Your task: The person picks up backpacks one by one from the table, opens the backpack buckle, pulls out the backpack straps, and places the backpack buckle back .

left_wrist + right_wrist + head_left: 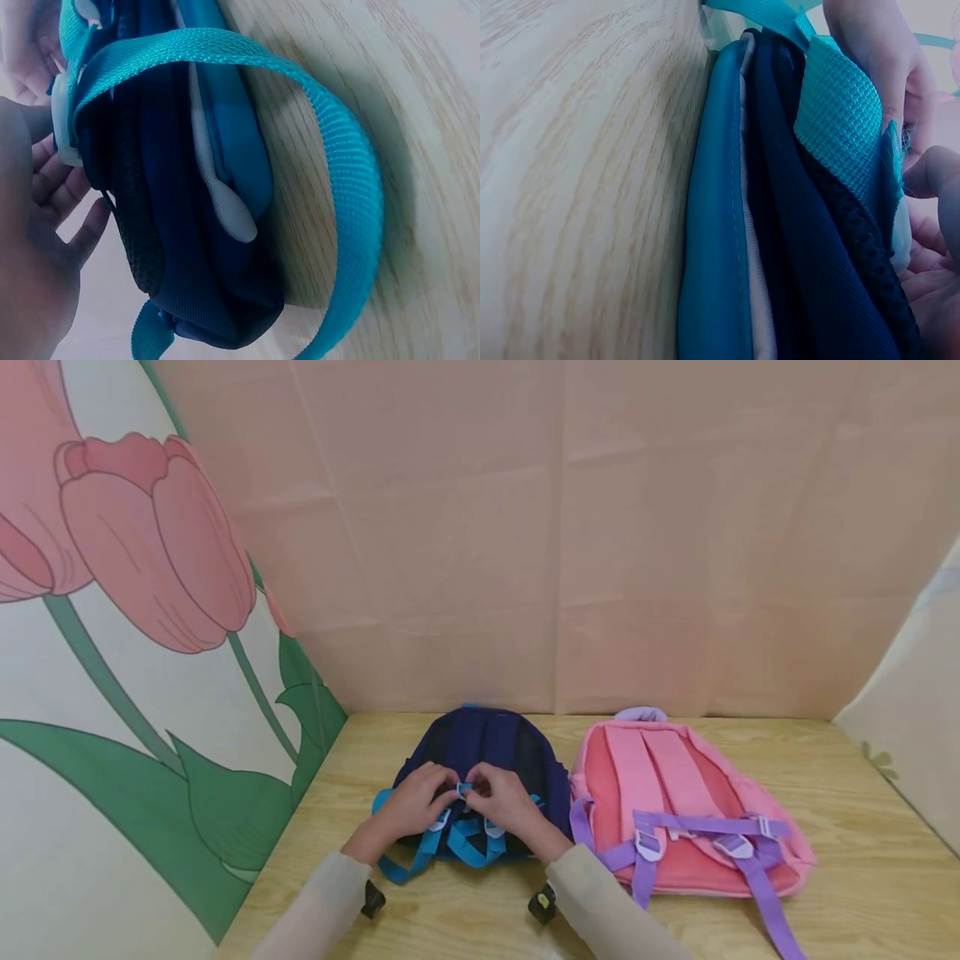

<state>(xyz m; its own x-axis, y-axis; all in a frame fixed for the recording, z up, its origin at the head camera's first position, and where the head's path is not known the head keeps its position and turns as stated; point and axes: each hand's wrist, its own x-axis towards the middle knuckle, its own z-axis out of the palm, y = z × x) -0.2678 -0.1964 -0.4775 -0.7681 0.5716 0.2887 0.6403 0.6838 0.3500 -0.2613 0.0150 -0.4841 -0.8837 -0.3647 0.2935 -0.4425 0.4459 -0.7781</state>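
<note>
A navy backpack [482,735] with bright blue straps lies on the table, its padded shoulder straps facing up. My left hand [417,799] and right hand [508,795] meet over its middle, fingertips close together. Between them sits a small white buckle [461,788] on a short blue strap [467,786]; the left fingers pinch the buckle and the right fingers pinch the strap beside it. Fingers hide much of both. A teal webbing strap [352,195] loops out past the bag in the left wrist view. Folded webbing [840,112] partly covers the fingertips in the right wrist view.
Right beside the navy bag lies a pink backpack [622,760] with purple straps [705,822], one hanging toward the front. The wooden table [862,793] meets a pinkish back wall [450,527]. A tulip-printed panel [150,710] stands at left.
</note>
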